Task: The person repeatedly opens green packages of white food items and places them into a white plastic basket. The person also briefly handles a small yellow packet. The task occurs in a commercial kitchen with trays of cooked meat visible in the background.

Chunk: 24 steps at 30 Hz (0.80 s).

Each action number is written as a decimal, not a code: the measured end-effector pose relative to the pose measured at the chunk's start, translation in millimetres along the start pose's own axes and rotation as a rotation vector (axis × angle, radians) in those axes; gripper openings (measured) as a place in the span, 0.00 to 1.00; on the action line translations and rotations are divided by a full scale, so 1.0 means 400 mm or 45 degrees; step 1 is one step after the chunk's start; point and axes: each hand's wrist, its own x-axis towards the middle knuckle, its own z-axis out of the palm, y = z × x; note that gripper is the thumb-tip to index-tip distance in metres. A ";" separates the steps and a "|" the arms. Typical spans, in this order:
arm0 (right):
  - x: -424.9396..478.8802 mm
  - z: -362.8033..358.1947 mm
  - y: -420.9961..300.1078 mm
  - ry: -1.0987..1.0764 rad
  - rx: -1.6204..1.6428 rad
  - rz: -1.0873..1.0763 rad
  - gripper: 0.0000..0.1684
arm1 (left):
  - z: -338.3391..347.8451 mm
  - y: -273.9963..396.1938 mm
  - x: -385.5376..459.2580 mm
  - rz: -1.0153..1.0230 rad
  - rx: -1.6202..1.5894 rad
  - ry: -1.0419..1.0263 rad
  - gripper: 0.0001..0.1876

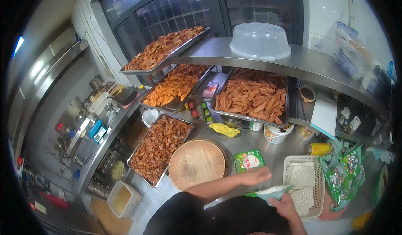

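My right hand (284,205) grips an open green-and-white plastic packet (270,192), with something white at its mouth. My left hand (256,176) is stretched out flat and slightly blurred, just above and left of that packet, holding nothing. Behind the left hand, an unopened-looking green packet (249,160) lies on the steel worktop (232,144). Right of both hands is a white perforated plastic basket (321,194) containing flat white slabs (302,184) that look like tofu. Crumpled green plastic packaging (344,175) lies beyond the basket's right edge.
A round wooden chopping block (198,164) stands left of my hands, beside a metal tray of browned meat pieces (160,147). More food trays (251,100) sit behind, partly under a steel shelf (204,51). A yellow cloth (224,129), bottles (207,113) and a white bucket (278,133) stand between.
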 end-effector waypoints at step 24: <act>0.113 -0.003 -0.084 0.364 1.145 -0.585 0.26 | 0.105 0.223 -0.028 -0.176 -2.149 -0.158 0.27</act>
